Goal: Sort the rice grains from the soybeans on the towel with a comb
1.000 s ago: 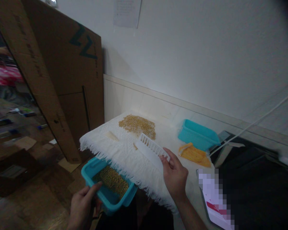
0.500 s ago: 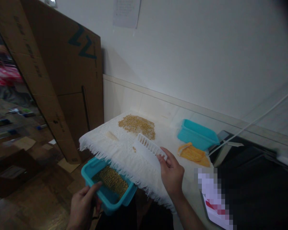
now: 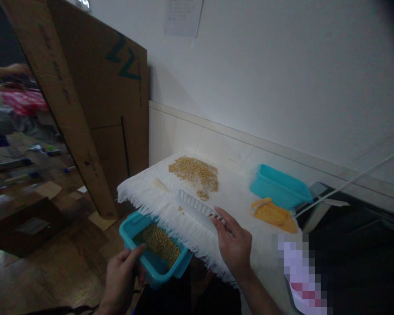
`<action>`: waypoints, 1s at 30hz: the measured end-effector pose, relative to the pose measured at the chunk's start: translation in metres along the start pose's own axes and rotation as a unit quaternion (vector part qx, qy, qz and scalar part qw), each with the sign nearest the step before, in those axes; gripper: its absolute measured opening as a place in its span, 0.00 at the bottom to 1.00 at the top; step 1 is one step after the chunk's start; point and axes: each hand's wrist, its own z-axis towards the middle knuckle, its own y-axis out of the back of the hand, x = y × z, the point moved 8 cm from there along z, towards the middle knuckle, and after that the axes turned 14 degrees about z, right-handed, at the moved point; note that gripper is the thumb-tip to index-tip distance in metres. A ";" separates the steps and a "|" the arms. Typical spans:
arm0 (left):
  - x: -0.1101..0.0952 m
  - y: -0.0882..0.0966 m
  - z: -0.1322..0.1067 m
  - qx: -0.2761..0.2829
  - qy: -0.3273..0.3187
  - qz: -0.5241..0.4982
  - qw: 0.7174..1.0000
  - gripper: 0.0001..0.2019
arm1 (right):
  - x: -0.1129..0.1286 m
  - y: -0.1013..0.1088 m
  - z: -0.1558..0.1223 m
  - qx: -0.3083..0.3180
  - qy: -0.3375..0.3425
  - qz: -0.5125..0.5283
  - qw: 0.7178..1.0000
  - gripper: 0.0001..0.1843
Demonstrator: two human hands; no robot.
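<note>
Fringed cloth edge (image 3: 198,243) between them, left hand (image 3: 120,273) clasps a turquoise bin (image 3: 156,276), right hand (image 3: 234,245) pinches a slotted white piece (image 3: 194,209).

A long white plastic piece with a row of narrow slots (image 3: 197,210) slants above or on the white fringed cloth (image 3: 139,186), contact unclear, its far end near a loose, spread-out heap of small round yellowish beans (image 3: 192,168). A few stray beans (image 3: 181,211) lie just beside it. A turquoise rectangular plastic bin (image 3: 159,277), open-topped and partly filled with similar beans (image 3: 164,247), sits tilted beneath the cloth's fringe.
</note>
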 end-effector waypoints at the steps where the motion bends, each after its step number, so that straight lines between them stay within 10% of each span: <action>1: 0.000 0.001 0.000 -0.002 -0.002 -0.002 1.000 0.20 | 0.003 -0.001 -0.001 0.004 0.007 -0.002 1.000 0.13; 17: 0.004 0.002 0.002 -0.002 -0.006 -0.012 1.000 0.22 | 0.057 -0.009 -0.026 0.051 0.120 -0.009 0.991 0.10; 30: 0.006 0.000 0.002 -0.005 0.007 -0.029 1.000 0.21 | 0.032 -0.007 -0.025 0.035 0.183 -0.054 0.981 0.13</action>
